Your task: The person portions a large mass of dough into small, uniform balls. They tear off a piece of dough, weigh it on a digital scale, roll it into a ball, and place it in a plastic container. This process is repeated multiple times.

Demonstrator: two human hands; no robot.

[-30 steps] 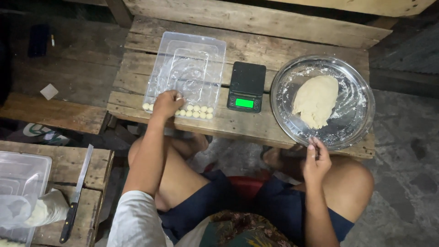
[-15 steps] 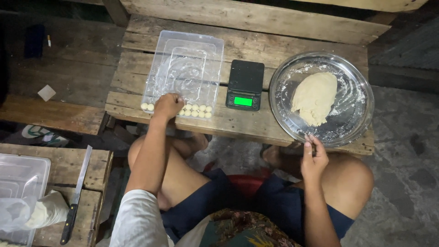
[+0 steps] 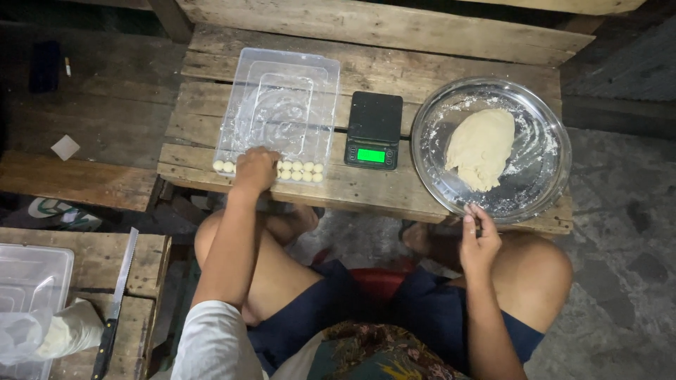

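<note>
The small dough balls (image 3: pixel 299 171) lie in rows along the near edge of a clear plastic tray (image 3: pixel 282 105), and the left hand (image 3: pixel 255 169) rests on top of this row, so that some balls show to the left of its fingers and more balls show to the right of them. The fingers of this hand are bent down and held together over the balls; whether they pinch one ball I cannot tell, because the back of the hand hides it. The rest of the tray, beyond the fingertips, holds no balls and shines a little. Just to the right of the left hand, past the last balls, stands a small black scale (image 3: pixel 373 130) with a lit green display. Further right is a round metal bowl (image 3: pixel 542 190) dusted with flour, and a big lump of pale dough (image 3: pixel 482 148) lies in it. The right hand (image 3: pixel 479 243) is at the near rim of this bowl, with the fingers curled close together and the fingertips touching or almost touching the rim; the lump of dough is just beyond these fingertips. All these things stand on a rough wooden table (image 3: pixel 394 42) made of planks. Well to the left of the left hand, on a lower bench (image 3: pixel 88 246), lies a long knife (image 3: pixel 116 302) beside another plastic container (image 3: pixel 28 281).
</note>
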